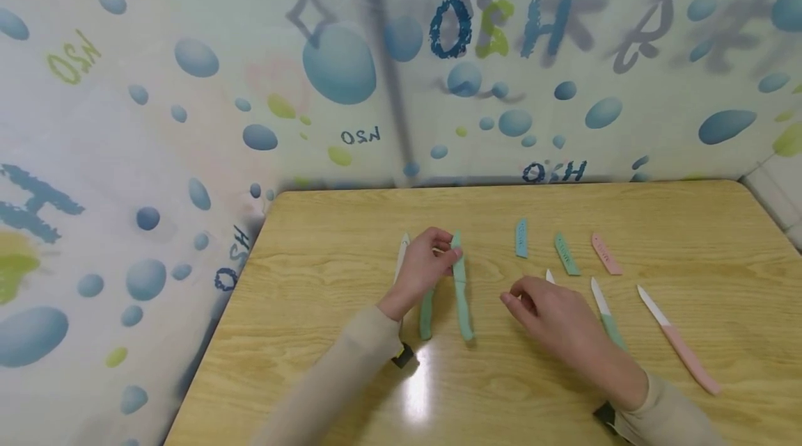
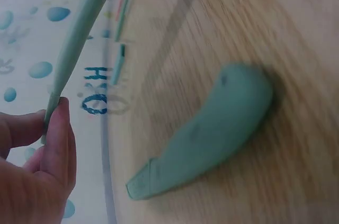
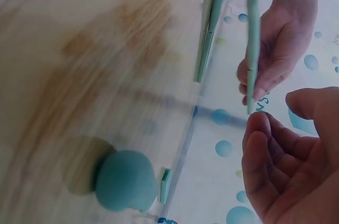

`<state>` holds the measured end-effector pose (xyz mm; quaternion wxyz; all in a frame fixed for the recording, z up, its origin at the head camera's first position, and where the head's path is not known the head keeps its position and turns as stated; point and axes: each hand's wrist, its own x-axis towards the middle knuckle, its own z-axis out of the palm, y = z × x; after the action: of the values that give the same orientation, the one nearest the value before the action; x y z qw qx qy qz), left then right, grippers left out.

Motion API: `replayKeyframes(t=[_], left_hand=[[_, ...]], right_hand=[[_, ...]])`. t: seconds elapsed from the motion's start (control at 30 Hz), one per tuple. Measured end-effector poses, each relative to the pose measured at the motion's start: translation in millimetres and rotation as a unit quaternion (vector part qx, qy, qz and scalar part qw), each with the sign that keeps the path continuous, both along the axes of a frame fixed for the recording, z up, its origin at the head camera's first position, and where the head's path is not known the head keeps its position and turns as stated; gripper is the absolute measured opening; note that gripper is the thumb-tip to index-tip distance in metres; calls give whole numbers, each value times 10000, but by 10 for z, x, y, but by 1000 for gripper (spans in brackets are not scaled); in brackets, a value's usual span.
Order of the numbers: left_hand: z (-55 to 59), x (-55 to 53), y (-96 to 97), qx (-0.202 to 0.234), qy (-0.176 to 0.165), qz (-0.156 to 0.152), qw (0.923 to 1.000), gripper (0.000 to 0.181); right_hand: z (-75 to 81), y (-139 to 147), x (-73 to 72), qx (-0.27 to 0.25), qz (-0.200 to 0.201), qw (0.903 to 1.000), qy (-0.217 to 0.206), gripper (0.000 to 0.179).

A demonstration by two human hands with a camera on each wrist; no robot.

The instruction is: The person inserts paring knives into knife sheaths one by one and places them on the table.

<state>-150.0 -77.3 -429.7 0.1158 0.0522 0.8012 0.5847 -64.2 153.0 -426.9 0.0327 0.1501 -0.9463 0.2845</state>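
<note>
My left hand (image 1: pixel 426 261) pinches a green knife (image 1: pixel 464 300) by its sheathed end between thumb and fingers, with the handle toward me. Another sheathed green knife (image 2: pixel 201 128) lies on the table below that hand. Farther left, a pale pointed piece (image 1: pixel 404 244) is partly hidden by the hand. My right hand (image 1: pixel 557 307) hovers with loosely curved fingers, thumb apart, and holds nothing. Beneath it lies a knife whose white blade tip (image 1: pixel 550 276) shows; a blue-green handle end (image 3: pixel 126 181) appears in the right wrist view.
Right of centre, a bare-bladed green knife (image 1: pixel 608 317) and a pink knife (image 1: pixel 683 352) lie on the wooden table (image 1: pixel 301 307). Behind them are a blue sheath (image 1: pixel 521 237), a green sheath (image 1: pixel 567 255) and a pink sheath (image 1: pixel 606 255). A patterned curtain (image 1: pixel 338 154) borders the table.
</note>
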Motion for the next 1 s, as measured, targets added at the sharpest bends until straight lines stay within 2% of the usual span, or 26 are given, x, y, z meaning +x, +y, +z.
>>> replayKeyframes(t=[0.23, 0.43, 0.67, 1.0], left_hand=[[-51, -127, 24, -777, 51, -260, 9966, 23], [-71, -202, 48, -1425, 51, -499, 9885, 21], [-95, -230, 77, -1603, -14, -735, 9843, 21], [-119, -283, 111, -2127, -84, -889, 9730, 24]], right_hand=[[-25, 17, 3, 50, 20, 9999, 125, 13], [-48, 41, -2, 83, 49, 9994, 341, 9], [-79, 63, -9, 125, 41, 9991, 391, 8], [-84, 77, -4, 152, 135, 9993, 324, 7]])
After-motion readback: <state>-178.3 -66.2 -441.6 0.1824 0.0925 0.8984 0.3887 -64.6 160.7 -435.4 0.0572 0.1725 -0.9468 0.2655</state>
